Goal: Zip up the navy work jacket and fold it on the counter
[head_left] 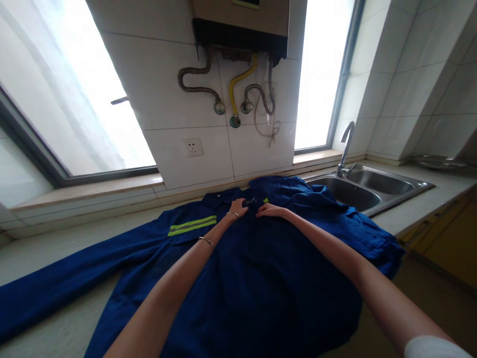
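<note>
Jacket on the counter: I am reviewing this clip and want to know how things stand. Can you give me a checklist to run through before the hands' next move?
1. Jacket lies spread on the counter: ok.
2. Left hand and right hand both rest on the cloth near the collar: ok.
3. Front fastened: cannot tell, the hands hide it.
4. Left sleeve lies flat and stretched out: ok.
5. Right side of the jacket stays on the counter: not ok, it drapes by the sink and over the edge.
6. Tap off: cannot tell.
</note>
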